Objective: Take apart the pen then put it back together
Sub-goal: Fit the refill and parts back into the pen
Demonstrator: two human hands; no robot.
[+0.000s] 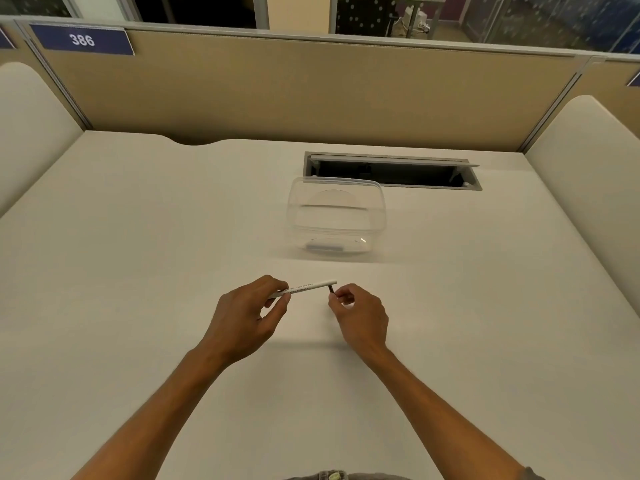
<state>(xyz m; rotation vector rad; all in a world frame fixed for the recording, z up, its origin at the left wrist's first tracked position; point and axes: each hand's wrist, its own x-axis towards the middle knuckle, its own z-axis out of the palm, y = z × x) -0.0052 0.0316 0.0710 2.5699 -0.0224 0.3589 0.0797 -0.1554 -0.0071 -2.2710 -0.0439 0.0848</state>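
A white pen barrel (310,286) with small dark print lies nearly level above the desk, pinched at its left end by my left hand (247,315). My right hand (360,315) pinches a small dark pen part (331,289) between thumb and forefinger. That dark part sits just below the barrel's right end, close to it; I cannot tell whether the two touch. Most of the small part is hidden by my fingertips.
A clear plastic container (336,216) stands on the white desk (138,254) beyond my hands, with a small pale item at its bottom. Behind it is an open cable hatch (391,171). Beige partitions (311,88) close off the back and sides.
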